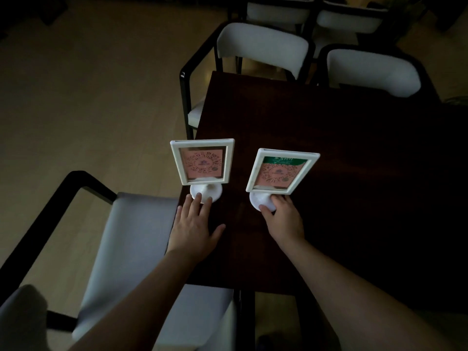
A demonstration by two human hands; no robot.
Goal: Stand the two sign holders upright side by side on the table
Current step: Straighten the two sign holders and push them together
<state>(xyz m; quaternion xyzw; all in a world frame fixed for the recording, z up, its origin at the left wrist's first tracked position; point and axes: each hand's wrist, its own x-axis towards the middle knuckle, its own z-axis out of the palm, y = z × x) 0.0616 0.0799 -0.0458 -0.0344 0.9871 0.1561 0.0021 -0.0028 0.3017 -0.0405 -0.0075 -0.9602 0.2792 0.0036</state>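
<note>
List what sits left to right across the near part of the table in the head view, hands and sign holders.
left hand → sign holder with the all-pink card → right hand → sign holder with the green-topped card, leaning right.

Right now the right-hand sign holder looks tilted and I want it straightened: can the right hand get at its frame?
Probably yes. The right hand already rests on the round base of the right sign holder, and the frame rises directly above its fingers with nothing between. The left sign holder stands apart, off to the side.
</note>
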